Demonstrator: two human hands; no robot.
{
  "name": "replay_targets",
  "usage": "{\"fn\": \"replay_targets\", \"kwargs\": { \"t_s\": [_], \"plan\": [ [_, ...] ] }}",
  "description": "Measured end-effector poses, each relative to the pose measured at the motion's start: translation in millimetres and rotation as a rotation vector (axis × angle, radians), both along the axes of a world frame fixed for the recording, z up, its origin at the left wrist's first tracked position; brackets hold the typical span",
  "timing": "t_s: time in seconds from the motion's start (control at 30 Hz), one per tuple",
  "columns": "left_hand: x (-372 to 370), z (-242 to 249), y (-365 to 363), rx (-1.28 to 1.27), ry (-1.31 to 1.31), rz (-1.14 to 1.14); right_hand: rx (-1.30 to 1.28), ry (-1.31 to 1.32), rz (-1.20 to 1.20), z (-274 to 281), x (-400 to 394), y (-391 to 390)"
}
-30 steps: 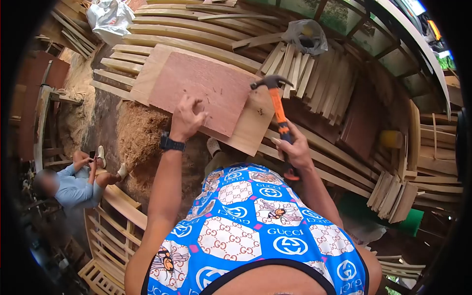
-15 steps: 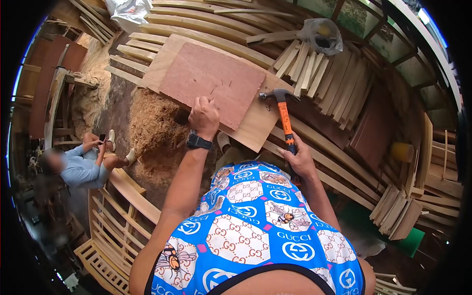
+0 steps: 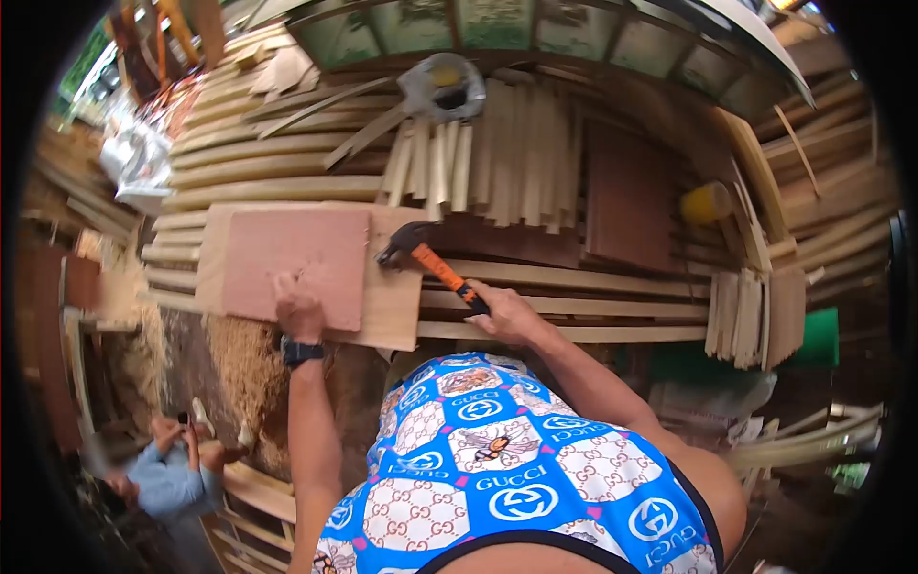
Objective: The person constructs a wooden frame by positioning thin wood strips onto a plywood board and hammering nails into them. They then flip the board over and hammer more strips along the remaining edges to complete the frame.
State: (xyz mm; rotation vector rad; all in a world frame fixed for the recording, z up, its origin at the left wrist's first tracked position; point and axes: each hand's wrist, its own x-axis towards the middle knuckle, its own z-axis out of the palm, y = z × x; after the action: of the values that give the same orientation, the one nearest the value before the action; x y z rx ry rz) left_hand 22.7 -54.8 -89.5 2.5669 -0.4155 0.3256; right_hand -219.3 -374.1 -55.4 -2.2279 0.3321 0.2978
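A reddish-brown board [image 3: 296,253] lies on a larger pale plywood sheet [image 3: 394,311], which rests across long wooden strips. My left hand [image 3: 300,308], with a dark watch on the wrist, is over the near part of the reddish board; its fingers are blurred, and anything between them is too small to tell. A few small dark nails show near its fingertips. My right hand [image 3: 497,314] is wrapped round the orange and black handle of a hammer [image 3: 438,266]. The hammer's dark head is over the right part of the plywood, beside the reddish board.
Bundled wood strips [image 3: 516,153] and a plastic bag [image 3: 443,88] lie beyond the boards. A yellow container [image 3: 706,204] stands at the right, near more strips [image 3: 736,320]. Sawdust [image 3: 251,368] is heaped at lower left, where another person [image 3: 172,478] sits.
The view has turned, so the boards and both hands appear further left. The hammer now tilts with its head toward the upper left. My left hand stays over the reddish board.
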Motion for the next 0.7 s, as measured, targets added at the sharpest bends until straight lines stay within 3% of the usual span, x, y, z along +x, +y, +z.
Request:
{"fn": "replay_targets", "kwargs": {
  "t_s": [0.07, 0.13, 0.17, 0.23, 0.37, 0.43, 0.5, 0.6, 0.7],
  "plan": [
    [22.1, -54.0, 31.6, 0.153, -0.178, -0.091, -0.033, -0.019, 0.008, -3.6, -3.0, 1.4],
    [60.2, -133.6, 77.6, -0.259, 0.045, -0.055, -0.034, -0.006, -0.042, 1.0, -4.8, 5.6],
    [53.9, -106.3, 56.1, -0.263, 0.051, -0.094, -0.026, 0.007, -0.041, 3.2, -7.1, 5.8],
    [15.7, -9.6, 20.3, 0.050, -0.115, -0.102, -0.041, 0.024, -0.073, 3.4, -12.1, 5.5],
    [28.6, -17.0, 37.6, 0.159, -0.119, -0.078, -0.061, 0.017, -0.069, -0.6, -18.9, 4.2],
    [22.6, 0.9, 39.4, 0.320, -0.274, -0.233, -0.063, 0.042, -0.040, 9.3, -20.3, 0.9],
    [63.8, -87.5, 91.5, 0.209, 0.209, -0.068, -0.053, 0.076, -0.071, 21.4, -21.9, 0.1],
    [48.3, -38.3, 71.6, -0.181, -0.092, -0.224, 0.092, -0.009, -0.215, 22.8, -22.3, 3.0],
    [36.0, 9.1, 59.9, -0.281, 0.011, -0.013, 0.019, -0.012, -0.150, 46.6, 2.1, 3.1]
  ]
}}
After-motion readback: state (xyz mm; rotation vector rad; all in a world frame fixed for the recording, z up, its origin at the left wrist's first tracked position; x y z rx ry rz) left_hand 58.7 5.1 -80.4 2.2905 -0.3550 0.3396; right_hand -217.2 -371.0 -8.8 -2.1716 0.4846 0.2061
